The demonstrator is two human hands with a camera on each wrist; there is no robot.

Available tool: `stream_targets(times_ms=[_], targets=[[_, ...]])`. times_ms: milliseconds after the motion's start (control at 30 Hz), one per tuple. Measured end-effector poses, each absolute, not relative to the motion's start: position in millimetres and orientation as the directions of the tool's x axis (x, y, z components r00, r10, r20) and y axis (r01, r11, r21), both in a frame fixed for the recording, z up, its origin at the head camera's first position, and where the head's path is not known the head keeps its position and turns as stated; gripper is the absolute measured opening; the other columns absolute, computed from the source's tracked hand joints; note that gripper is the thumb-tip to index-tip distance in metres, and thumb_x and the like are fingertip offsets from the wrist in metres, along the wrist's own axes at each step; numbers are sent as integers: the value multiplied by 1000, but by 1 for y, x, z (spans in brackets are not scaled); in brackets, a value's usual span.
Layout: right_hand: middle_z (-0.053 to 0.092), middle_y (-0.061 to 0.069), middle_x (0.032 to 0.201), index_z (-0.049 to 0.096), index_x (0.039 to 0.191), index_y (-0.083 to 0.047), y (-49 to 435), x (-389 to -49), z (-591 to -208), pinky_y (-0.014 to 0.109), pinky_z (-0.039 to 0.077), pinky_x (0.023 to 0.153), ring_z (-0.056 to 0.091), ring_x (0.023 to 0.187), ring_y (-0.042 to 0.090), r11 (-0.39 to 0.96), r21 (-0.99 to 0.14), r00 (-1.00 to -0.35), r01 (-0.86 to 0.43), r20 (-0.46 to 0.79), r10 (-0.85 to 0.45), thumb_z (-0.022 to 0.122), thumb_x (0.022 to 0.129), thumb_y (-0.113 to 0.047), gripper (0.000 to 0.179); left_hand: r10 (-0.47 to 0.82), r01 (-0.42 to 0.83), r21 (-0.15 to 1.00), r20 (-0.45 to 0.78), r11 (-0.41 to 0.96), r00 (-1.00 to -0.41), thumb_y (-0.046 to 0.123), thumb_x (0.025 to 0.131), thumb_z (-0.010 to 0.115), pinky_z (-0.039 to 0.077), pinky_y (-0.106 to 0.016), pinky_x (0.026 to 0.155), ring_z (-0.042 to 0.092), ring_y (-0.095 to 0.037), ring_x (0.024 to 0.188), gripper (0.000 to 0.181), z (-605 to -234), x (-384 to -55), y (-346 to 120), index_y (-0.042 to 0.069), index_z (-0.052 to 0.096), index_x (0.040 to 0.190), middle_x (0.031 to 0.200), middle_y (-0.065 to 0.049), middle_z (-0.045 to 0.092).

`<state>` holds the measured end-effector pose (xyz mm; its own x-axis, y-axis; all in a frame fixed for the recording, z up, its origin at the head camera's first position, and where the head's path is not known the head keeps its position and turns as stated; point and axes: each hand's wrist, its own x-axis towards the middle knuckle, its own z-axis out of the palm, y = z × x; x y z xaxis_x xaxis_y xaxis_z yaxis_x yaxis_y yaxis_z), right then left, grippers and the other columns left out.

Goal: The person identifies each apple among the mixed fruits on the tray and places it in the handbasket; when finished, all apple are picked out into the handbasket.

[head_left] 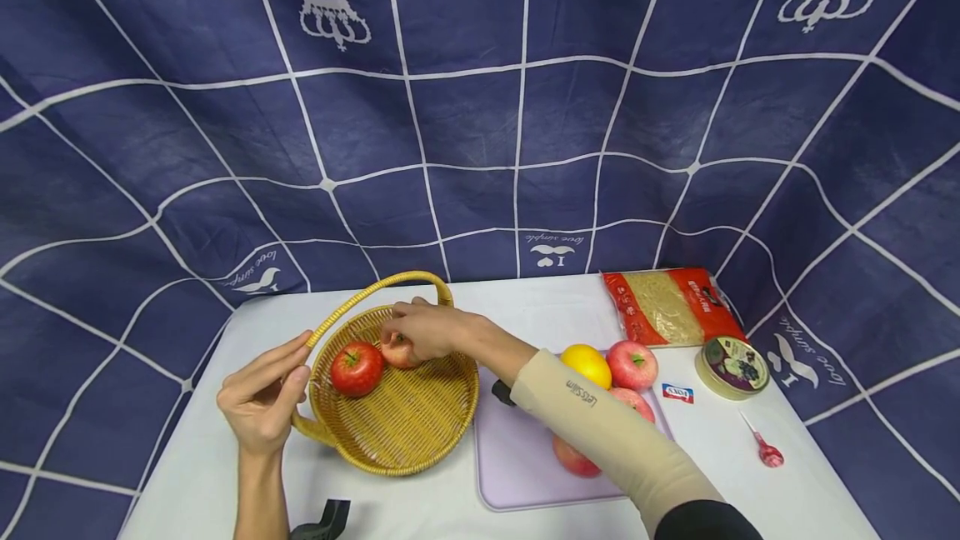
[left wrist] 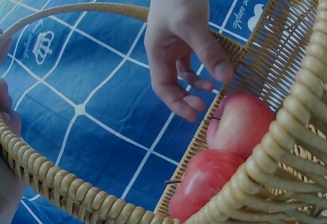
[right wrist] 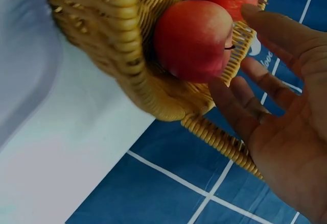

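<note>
A yellow wicker basket (head_left: pixel 405 436) with an arched handle (head_left: pixel 360 298) stands on the white table. One red apple (head_left: pixel 356 369) lies inside it, touching a paler red apple (head_left: pixel 397 352). My left hand (head_left: pixel 262 402) holds the handle's left side between fingers and thumb. Over the paler apple is my right hand (head_left: pixel 431 332), its fingers loosely bent. The right wrist view shows this hand's fingers (right wrist: pixel 230 99) spread beside the apple (right wrist: pixel 191 40), not wrapped round it. A gap between hand and apples also shows in the left wrist view.
Right of the basket, a lilac tray (head_left: pixel 517 482) carries an orange (head_left: pixel 587 365) and several apples (head_left: pixel 632 365), partly behind my right forearm. Farther right lie a red food bag (head_left: pixel 663 307), a round tin (head_left: pixel 731 367), a small wrapper (head_left: pixel 677 392) and a lollipop (head_left: pixel 768 452).
</note>
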<state>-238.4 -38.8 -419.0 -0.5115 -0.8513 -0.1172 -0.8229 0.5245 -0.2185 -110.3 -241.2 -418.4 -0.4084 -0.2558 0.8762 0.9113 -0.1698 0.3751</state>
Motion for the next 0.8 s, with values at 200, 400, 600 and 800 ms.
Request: stream_targets(times_ms=[200, 400, 600, 800], targets=[[50, -8, 137, 58, 136, -32, -26, -232, -420, 28, 48, 91, 48, 113, 17, 505, -240, -495, -829, -105, -862, 81, 84, -35, 56, -260, 910, 381, 873, -165, -413, -28, 69, 56, 31, -22, 33, 63, -14, 61, 17, -418, -110, -241, -33, 60, 84, 101, -33, 71], [51, -9, 136, 57, 137, -32, -14, -229, -419, 29, 48, 94, 48, 113, 16, 496, -257, -493, -830, -82, -866, 80, 85, -38, 57, -262, 908, 382, 871, -170, -415, -28, 69, 56, 31, -22, 33, 62, -14, 59, 17, -417, -110, -241, -33, 60, 84, 101, -33, 71], [54, -9, 134, 58, 136, -31, -1, -223, -416, 31, 50, 93, 51, 115, 15, 472, -254, -475, -844, -54, -878, 79, 86, -38, 54, -264, 910, 377, 873, -170, -411, -28, 68, 56, 31, -22, 34, 62, -14, 59, 16, -418, -110, -241, -33, 60, 83, 101, -33, 71], [56, -7, 130, 62, 133, -26, 18, -218, -408, 29, 46, 102, 52, 119, 14, 420, -287, -437, -861, -6, -899, 77, 88, -37, 48, -258, 911, 378, 875, -165, -410, -28, 69, 57, 31, -22, 34, 62, -13, 59, 16, -419, -110, -242, -33, 60, 84, 101, -33, 71]])
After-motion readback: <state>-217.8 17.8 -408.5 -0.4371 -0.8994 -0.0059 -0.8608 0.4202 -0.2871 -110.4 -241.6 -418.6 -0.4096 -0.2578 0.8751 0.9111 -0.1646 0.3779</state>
